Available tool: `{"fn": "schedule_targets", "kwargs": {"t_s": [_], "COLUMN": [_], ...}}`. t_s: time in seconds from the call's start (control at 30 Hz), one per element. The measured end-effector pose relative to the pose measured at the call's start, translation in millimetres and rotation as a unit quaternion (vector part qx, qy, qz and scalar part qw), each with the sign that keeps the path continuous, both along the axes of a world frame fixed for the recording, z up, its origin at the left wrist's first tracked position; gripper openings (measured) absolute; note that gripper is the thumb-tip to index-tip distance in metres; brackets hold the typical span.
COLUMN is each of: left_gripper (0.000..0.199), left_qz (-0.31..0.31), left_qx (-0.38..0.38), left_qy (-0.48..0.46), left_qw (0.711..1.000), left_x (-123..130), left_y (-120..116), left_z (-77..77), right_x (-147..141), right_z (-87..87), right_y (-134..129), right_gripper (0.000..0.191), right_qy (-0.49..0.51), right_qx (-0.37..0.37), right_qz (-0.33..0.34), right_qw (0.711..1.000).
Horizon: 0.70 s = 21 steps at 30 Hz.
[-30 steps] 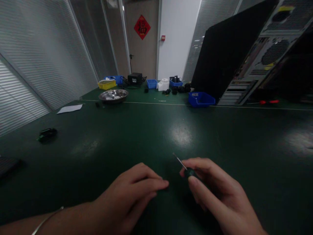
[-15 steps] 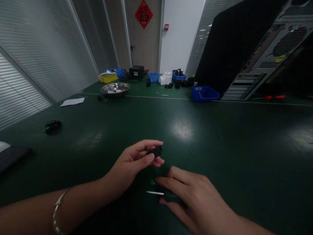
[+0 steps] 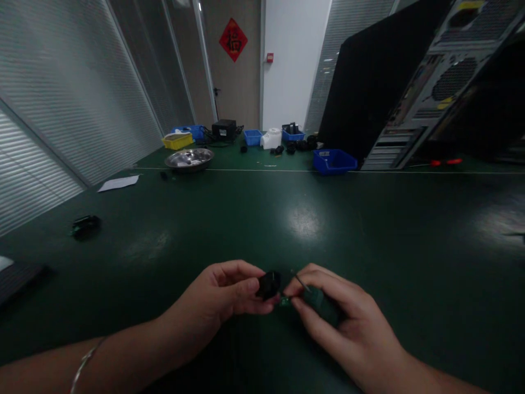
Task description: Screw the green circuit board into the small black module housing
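My left hand (image 3: 229, 290) is closed on a small black plastic part (image 3: 269, 285), pinched between thumb and fingers. Across from it, my right hand (image 3: 340, 323) is wrapped round a screwdriver (image 3: 318, 302) with a dark green handle; its thin shaft points up and to the left. At the right fingertips is a small green piece (image 3: 285, 301), possibly a circuit board, close beside the black part. Whether the two pieces touch, I cannot tell. Both hands are just above the dark green table (image 3: 229, 219).
A black device (image 3: 85, 225) lies at left, near a dark keyboard-like object (image 3: 18, 279) and white paper (image 3: 118, 183). Farther back are a metal bowl (image 3: 189, 160), a blue bin (image 3: 334, 162), a white housing (image 3: 271, 139) and a yellow tray (image 3: 178, 142). A computer case (image 3: 426, 98) stands at right.
My right hand has risen beside my left, and the small green piece has come up at its fingertips. The screwdriver's shaft has swung upward. The black part has turned and sits lower in view.
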<state>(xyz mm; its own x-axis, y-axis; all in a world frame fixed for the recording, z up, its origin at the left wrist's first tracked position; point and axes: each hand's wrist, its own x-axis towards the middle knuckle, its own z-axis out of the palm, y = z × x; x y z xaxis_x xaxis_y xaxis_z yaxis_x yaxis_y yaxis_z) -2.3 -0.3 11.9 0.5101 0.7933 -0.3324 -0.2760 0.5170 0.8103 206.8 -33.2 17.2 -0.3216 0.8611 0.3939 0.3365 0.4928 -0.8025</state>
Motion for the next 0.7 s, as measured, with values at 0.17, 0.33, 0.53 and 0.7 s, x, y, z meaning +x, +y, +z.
{"fn": "schedule_targets", "kwargs": {"t_s": [0.17, 0.33, 0.53, 0.7], "left_gripper": [0.010, 0.013, 0.017, 0.035], "left_qz": [0.000, -0.015, -0.037, -0.057], "left_qx": [-0.005, 0.002, 0.034, 0.055], "left_qy": [0.017, 0.027, 0.031, 0.052], "left_qw": [1.000, 1.000, 0.998, 0.995], "left_x": [3, 6, 8, 11], "left_y": [-3, -4, -9, -11], "left_z": [1.6, 5.0, 2.7, 3.6], "right_x": [-1, -3, -2, -1], "right_z": [5.9, 2.5, -0.9, -2.4], "right_y": [-4, -3, -5, -6], "right_gripper": [0.018, 0.012, 0.012, 0.015], "right_qy": [0.027, 0.029, 0.006, 0.006], "right_qx": [0.008, -0.033, -0.040, -0.022], "right_qz": [0.018, -0.018, 0.001, 0.009], "right_qw": [0.999, 0.999, 0.999, 1.000]}}
